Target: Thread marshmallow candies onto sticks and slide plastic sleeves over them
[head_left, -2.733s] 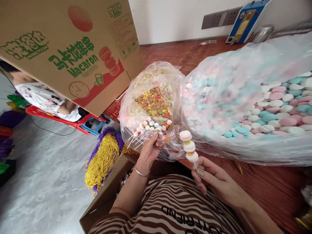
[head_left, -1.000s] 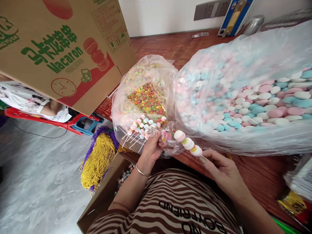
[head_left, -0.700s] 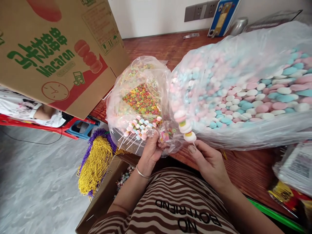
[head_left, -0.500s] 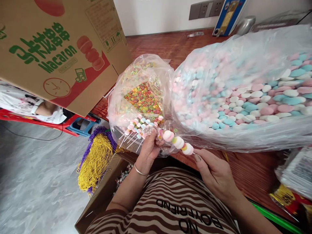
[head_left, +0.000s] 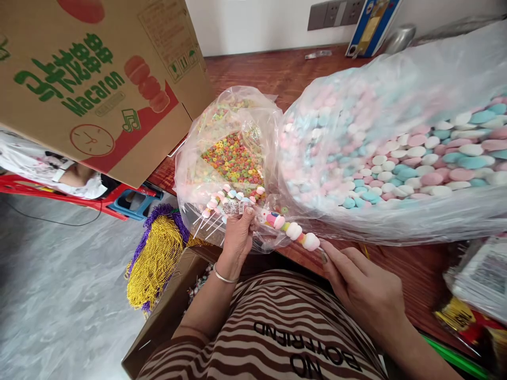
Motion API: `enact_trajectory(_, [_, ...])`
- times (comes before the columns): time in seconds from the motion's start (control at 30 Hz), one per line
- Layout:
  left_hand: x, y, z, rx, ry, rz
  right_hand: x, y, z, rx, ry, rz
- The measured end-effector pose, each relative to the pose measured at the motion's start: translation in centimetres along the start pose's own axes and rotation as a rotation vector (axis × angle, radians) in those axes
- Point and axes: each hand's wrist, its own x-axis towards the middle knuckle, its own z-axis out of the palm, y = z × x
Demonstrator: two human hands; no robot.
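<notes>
So the candy skewer (head_left: 293,230) lies just left of my right hand (head_left: 366,282), which pinches its near end, the long axis slanting away leftward to the printed wrapper (head_left: 263,215) my left hand (head_left: 238,233) pinches.

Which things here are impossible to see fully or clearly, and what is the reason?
In the head view:
Marshmallow skewer, stick's lower end: hidden by the right hand.
Clear wrapper, its lettering: too small.
Skewer bundle, exact count: overlapping, partly behind the wrapper.
Large marshmallow bag: cut off by the right edge.
Person in white: largely hidden by the Macaron carton.
</notes>
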Motion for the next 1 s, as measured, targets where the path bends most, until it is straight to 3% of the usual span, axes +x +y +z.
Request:
enact_trajectory(0.2, [0.2, -0.5, 0.4, -0.018, -0.044, 0.139, -0.1, -0.3, 0.5, 0.116, 0.011, 0.049])
enact_trajectory(0.4, [-0.2, -0.1, 1.8, -0.108, -0.237, -0.014, -0.6, -0.5, 1.6, 0.38, -0.016, 0.184])
enact_trajectory(0.47, [-0.4, 0.0, 2.4, -0.128, -0.256, -0.034, -0.6, -0.8, 1.9, 0.521, -0.03, 0.305])
enact_trajectory(0.57, [-0.6, 0.0, 3.1, -0.188, -0.259, -0.072, -0.4, -1.6, 2.4, 0.825, -0.111, 0.604])
enact_trajectory(0.67, [-0.6, -0.4, 3.6, -0.286, -0.256, -0.105, 0.0, -2.6, 2.9, 1.292, -0.306, 0.902])
enact_trajectory(0.73, [-0.5, -0.7, 3.9, -0.324, -0.273, -0.122, 0.2, -3.2, 3.3, 1.521, -0.414, 0.99])
enact_trajectory(0.77, [-0.5, -0.8, 4.0, -0.336, -0.284, -0.133, 0.2, -3.4, 3.5, 1.539, -0.425, 0.977])
enact_trajectory(0.83, [-0.6, -1.0, 4.2, -0.35, -0.295, -0.164, 0.2, -3.5, 4.0, 1.341, -0.346, 0.818])
enact_trajectory(1.0, [-1.0, -1.2, 4.9, -0.321, -0.18, -0.188, -0.3, -2.2, 5.2, 0.277, 0.068, 0.119])
